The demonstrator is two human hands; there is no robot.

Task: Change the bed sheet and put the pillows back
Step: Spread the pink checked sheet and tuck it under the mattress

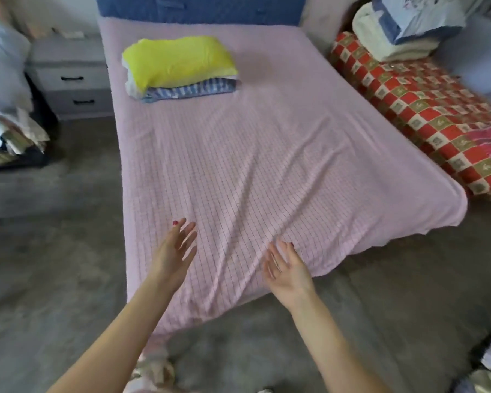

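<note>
A pink checked sheet (267, 154) covers the bed, with wrinkles running toward the foot end. A yellow pillow (179, 61) lies on a blue striped pillow (193, 90) near the head of the bed, left of centre. My left hand (173, 251) reaches over the foot end with fingers straight and spread, holding nothing. My right hand (288, 269) is beside it, fingers straight, fingertips at a fold of the sheet near the foot edge.
A blue headboard (199, 8) stands at the far end. A grey nightstand (68, 78) is left of the bed. A red checked mattress (425, 112) with stacked bedding (394, 32) lies to the right. Piled cloth (9, 95) sits far left. Grey floor (54, 251) surrounds the bed.
</note>
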